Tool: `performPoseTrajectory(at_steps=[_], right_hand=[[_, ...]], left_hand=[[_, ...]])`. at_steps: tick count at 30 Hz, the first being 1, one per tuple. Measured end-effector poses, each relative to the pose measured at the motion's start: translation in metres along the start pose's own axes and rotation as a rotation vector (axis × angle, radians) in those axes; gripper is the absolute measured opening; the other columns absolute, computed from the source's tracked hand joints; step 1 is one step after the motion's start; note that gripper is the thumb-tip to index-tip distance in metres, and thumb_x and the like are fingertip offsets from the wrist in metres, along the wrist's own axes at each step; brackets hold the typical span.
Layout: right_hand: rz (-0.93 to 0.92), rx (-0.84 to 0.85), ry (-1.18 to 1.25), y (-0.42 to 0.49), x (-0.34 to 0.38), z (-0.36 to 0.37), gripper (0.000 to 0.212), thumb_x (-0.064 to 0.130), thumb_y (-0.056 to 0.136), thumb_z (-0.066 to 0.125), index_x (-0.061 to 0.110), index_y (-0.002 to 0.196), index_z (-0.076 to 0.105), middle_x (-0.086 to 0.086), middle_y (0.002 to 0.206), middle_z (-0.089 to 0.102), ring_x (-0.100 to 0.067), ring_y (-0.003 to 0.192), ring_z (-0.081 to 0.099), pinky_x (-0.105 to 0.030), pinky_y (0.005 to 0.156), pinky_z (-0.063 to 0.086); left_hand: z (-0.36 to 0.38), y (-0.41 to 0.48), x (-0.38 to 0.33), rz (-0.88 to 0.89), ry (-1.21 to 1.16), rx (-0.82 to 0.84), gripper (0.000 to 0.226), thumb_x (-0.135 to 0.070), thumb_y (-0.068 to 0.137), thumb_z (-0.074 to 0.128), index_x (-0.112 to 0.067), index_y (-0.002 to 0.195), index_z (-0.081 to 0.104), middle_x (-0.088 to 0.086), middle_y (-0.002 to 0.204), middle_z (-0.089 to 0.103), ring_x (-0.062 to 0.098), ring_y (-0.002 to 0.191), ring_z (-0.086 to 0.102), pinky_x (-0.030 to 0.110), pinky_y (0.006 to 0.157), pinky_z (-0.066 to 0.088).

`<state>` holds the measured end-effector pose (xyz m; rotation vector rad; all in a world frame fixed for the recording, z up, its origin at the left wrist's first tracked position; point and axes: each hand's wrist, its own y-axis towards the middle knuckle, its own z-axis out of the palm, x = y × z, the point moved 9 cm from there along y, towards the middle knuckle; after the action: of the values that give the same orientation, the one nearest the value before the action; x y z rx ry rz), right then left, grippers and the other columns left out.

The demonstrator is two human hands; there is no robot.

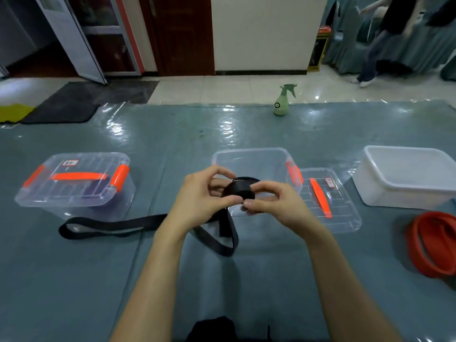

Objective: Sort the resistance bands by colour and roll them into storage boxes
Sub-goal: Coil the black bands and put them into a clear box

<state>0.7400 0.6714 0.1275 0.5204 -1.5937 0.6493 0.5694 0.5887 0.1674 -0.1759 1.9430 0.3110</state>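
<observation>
While our left hand (pixel 204 193) and right hand (pixel 274 198) both pinch the half-wound coil of the flat black resistance band (pixel 240 190) before the open clear plastic storage box (pixel 246 151), we judge rolling unfinished: next we must wind in its loose tail (pixel 111 224) off the bench (pixel 246 280).

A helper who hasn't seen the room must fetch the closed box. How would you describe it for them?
On the grey-blue mat three containers stand in a row; the closed box is the far left one. Unlike the open clear box in the middle and the white tub on the right, it has its lid clipped on, with an orange handle on top.
</observation>
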Motion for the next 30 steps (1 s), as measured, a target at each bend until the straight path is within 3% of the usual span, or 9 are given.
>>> performPoseTrajectory(at_steps=[3, 5, 8, 12, 14, 19, 23, 26, 30], right_hand=[[-0.023, 0.003, -0.525, 0.002, 0.018, -0.005, 0.062, 0.023, 0.076, 0.099, 0.031, 0.132, 0.073, 0.011, 0.111, 0.075, -0.010, 0.071, 0.066, -0.016, 0.080, 0.055], [-0.066, 0.039, -0.654, 0.004, 0.028, 0.006, 0.054, 0.024, 0.079, 0.097, 0.032, 0.127, 0.076, 0.019, 0.092, 0.073, -0.008, 0.069, 0.066, -0.002, 0.075, 0.045], [-0.049, 0.066, -0.681, 0.005, 0.026, 0.020, 0.037, 0.019, 0.082, 0.094, 0.027, 0.112, 0.074, 0.007, 0.067, 0.072, -0.009, 0.065, 0.072, -0.019, 0.066, 0.052], [-0.064, 0.031, -0.510, 0.006, 0.024, 0.016, 0.031, 0.012, 0.083, 0.093, 0.016, 0.107, 0.074, 0.000, 0.069, 0.078, -0.015, 0.067, 0.079, -0.030, 0.075, 0.060], [-0.069, 0.028, -0.367, 0.006, 0.024, 0.014, 0.030, 0.009, 0.083, 0.093, 0.016, 0.106, 0.075, -0.004, 0.072, 0.080, -0.021, 0.068, 0.079, -0.035, 0.081, 0.064], [-0.144, -0.034, -0.128, 0.008, 0.030, 0.005, 0.025, 0.000, 0.088, 0.086, 0.015, 0.104, 0.074, -0.011, 0.078, 0.080, -0.027, 0.068, 0.077, -0.039, 0.082, 0.063], [-0.185, -0.062, 0.177, 0.009, 0.032, -0.002, 0.025, -0.007, 0.094, 0.075, 0.005, 0.116, 0.072, -0.020, 0.100, 0.078, -0.028, 0.076, 0.077, -0.034, 0.083, 0.063], [-0.177, -0.070, 0.415, 0.014, 0.030, 0.000, 0.032, -0.001, 0.092, 0.070, -0.002, 0.124, 0.065, -0.018, 0.110, 0.075, -0.031, 0.085, 0.079, -0.034, 0.086, 0.063], [-0.174, -0.064, 0.438, 0.017, 0.025, 0.001, 0.029, -0.006, 0.093, 0.068, -0.003, 0.121, 0.064, -0.018, 0.109, 0.075, -0.032, 0.088, 0.079, -0.035, 0.088, 0.064]], left_hand=[[0.009, -0.001, 0.004, -0.022, 0.320, 0.107, 0.044, -0.032, 0.075, 0.097, -0.039, 0.096, 0.059, -0.016, 0.088, 0.081, 0.018, 0.093, 0.076, 0.043, 0.086, 0.063], [0.013, 0.000, 0.003, -0.016, 0.433, 0.147, 0.039, -0.036, 0.074, 0.097, -0.038, 0.088, 0.060, -0.012, 0.086, 0.076, 0.020, 0.096, 0.073, 0.051, 0.085, 0.062], [0.010, 0.003, 0.002, 0.011, 0.359, 0.166, 0.033, -0.025, 0.072, 0.100, -0.029, 0.081, 0.068, -0.003, 0.082, 0.076, 0.027, 0.087, 0.074, 0.054, 0.083, 0.061], [-0.002, 0.004, 0.013, -0.013, 0.089, 0.121, 0.029, -0.006, 0.072, 0.099, -0.017, 0.083, 0.074, 0.022, 0.086, 0.073, 0.033, 0.081, 0.074, 0.050, 0.085, 0.063], [-0.003, 0.004, 0.019, -0.018, -0.113, 0.121, 0.028, 0.002, 0.075, 0.096, -0.015, 0.087, 0.077, 0.018, 0.096, 0.080, 0.029, 0.096, 0.081, 0.039, 0.095, 0.065], [-0.005, 0.011, 0.014, 0.036, -0.334, 0.098, 0.035, -0.003, 0.076, 0.092, -0.026, 0.102, 0.085, 0.009, 0.113, 0.083, 0.029, 0.116, 0.078, 0.042, 0.109, 0.059], [-0.002, 0.019, 0.011, 0.031, -0.374, 0.019, 0.048, 0.000, 0.081, 0.092, -0.017, 0.121, 0.075, 0.011, 0.112, 0.083, 0.028, 0.107, 0.081, 0.034, 0.099, 0.063], [0.010, 0.020, 0.015, -0.016, -0.342, 0.019, 0.047, 0.008, 0.080, 0.091, -0.015, 0.117, 0.076, 0.009, 0.105, 0.084, 0.025, 0.101, 0.082, 0.034, 0.095, 0.064], [0.011, 0.020, 0.020, -0.036, -0.391, 0.049, 0.041, 0.011, 0.081, 0.087, -0.011, 0.115, 0.078, 0.006, 0.101, 0.085, 0.018, 0.097, 0.082, 0.026, 0.091, 0.063]])
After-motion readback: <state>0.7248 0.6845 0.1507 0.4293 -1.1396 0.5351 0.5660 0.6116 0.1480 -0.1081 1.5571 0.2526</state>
